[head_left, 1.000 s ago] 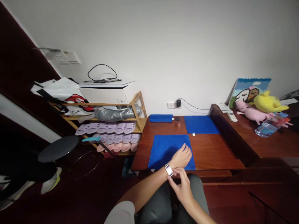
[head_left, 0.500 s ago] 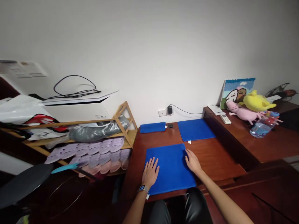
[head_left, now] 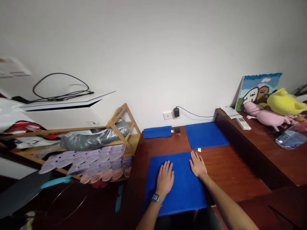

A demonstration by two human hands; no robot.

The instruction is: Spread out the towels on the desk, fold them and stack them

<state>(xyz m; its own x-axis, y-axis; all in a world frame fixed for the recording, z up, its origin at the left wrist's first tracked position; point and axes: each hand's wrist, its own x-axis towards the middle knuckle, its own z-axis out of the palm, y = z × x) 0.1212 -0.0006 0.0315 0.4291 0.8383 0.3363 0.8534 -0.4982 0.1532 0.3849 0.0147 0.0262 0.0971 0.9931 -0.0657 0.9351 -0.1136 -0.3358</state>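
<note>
Blue nearest cloth [head_left: 183, 190] is lying flat; left hand [head_left: 165, 179] now resting further inward, right hand [head_left: 198, 164] touching far-right corner; both grips spreading, clamping nothing, seemingly steadying it.

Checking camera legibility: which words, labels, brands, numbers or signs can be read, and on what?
No text reads clearly.
Front blue cloth: none visible.
Watch: screen too small.
White box: print too small.
Bag: lettering blurred.
Bottle: label blurred.
Remote: markings too small.
Cloth tag: any print too small.
</note>
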